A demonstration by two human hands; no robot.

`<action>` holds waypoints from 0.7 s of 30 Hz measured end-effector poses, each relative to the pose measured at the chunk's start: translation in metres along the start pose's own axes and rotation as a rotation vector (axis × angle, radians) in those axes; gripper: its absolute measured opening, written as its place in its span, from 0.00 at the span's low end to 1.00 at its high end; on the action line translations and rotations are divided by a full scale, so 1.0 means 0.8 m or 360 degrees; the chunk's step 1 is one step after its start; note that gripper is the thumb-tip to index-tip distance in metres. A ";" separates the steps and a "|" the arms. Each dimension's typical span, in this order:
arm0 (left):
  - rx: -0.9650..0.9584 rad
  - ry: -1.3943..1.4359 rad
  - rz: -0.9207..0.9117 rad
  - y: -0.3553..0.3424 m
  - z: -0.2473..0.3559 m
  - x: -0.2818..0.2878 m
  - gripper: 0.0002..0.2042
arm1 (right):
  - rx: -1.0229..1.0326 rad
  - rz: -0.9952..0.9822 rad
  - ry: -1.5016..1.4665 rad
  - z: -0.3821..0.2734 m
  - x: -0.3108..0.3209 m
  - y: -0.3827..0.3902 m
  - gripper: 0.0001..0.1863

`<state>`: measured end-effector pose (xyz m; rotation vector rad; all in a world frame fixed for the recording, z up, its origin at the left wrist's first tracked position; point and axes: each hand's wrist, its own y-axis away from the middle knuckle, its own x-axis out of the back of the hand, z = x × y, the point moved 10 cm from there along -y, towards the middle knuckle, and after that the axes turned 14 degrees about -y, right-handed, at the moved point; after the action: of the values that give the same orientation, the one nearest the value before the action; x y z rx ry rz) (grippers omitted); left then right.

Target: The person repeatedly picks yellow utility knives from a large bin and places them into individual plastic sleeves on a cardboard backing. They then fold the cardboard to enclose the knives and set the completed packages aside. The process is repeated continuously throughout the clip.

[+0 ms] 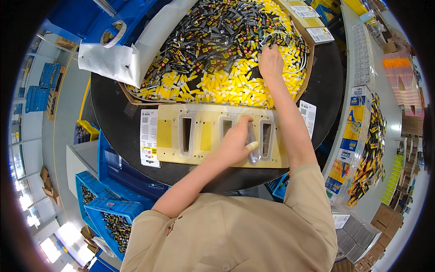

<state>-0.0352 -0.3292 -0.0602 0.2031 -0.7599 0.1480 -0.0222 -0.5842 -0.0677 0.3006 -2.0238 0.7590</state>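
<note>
My left hand [236, 138] is closed on a clear plastic blister shell [254, 152] over the cream-coloured fixture plate [199, 156]; a yellow cover sits on one of its digits. Clear-rimmed slots [186, 133] run along the plate. Farther out, my right hand [271, 62] reaches into the heap, fingers drawn together among small black tubes [213, 34] and yellow-and-white nozzle caps [231, 84]. What its fingertips hold, if anything, is too small to make out. A pale loop [301, 68] lies beside that hand.
A cardboard tray wall [310, 68] borders the heap on the black round table [118, 118]. Printed cards [149, 131] lie beside the plate. White sheeting [113, 61] and a tape roll [113, 34] are at the left. Blue crates [113, 206] stand lower left; packaged goods [355, 122] line the right-hand bench.
</note>
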 end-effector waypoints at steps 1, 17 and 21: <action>0.0000 0.0137 -0.0005 0.006 -0.007 0.009 0.28 | -0.0066 -0.0001 0.0035 0.004 -0.002 -0.001 0.06; 0.0212 -0.0162 0.0042 0.048 -0.094 0.076 0.27 | 0.1024 -0.0263 -0.0505 -0.121 0.000 0.063 0.10; 0.0126 0.0009 0.0125 0.061 -0.123 0.109 0.25 | 0.0555 -0.0908 -0.0221 -0.098 -0.049 0.043 0.09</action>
<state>0.0829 -0.2534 -0.0626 0.2482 -0.7576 0.2530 0.0358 -0.5121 -0.0836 1.1037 -1.7839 0.7288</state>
